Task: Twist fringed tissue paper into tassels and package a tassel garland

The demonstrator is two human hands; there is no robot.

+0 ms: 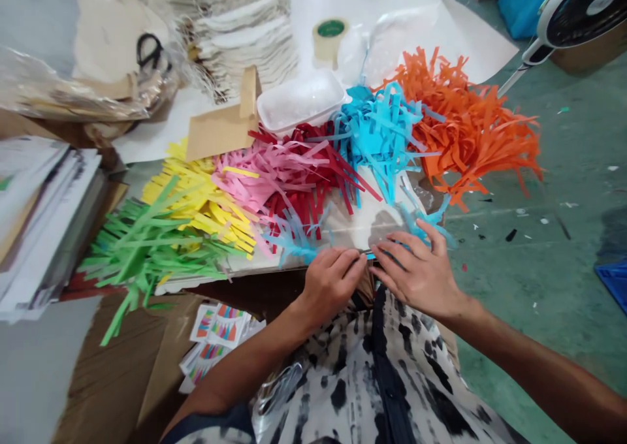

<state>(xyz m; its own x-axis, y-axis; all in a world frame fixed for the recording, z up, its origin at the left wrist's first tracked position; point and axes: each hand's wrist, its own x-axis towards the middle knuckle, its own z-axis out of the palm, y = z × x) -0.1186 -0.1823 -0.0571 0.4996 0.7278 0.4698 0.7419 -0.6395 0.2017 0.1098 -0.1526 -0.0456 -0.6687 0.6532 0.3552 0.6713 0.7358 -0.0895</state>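
Note:
A light blue tissue paper tassel (294,243) lies across the table's near edge, its cut fringe spreading out to both sides. My left hand (333,281) is closed, pinching the tassel's narrow middle between thumb and fingers. Close beside it, my right hand (418,271) grips the same middle part, its fingers bent and somewhat apart over the paper. Most of the gripped section is hidden under my fingers. Just beyond lie heaps of fringed paper: blue (379,134), dark red (313,196), pink (274,173), yellow (196,199), green (147,248) and orange (470,127).
Behind the heaps are a white plastic tray (301,101), a brown paper piece (215,130), a tape roll (330,39) and stacked cream cloth (245,39). Papers (53,215) stand left. Printed cards (220,339) lie below in a cardboard box (122,365). A fan (582,13) stands right.

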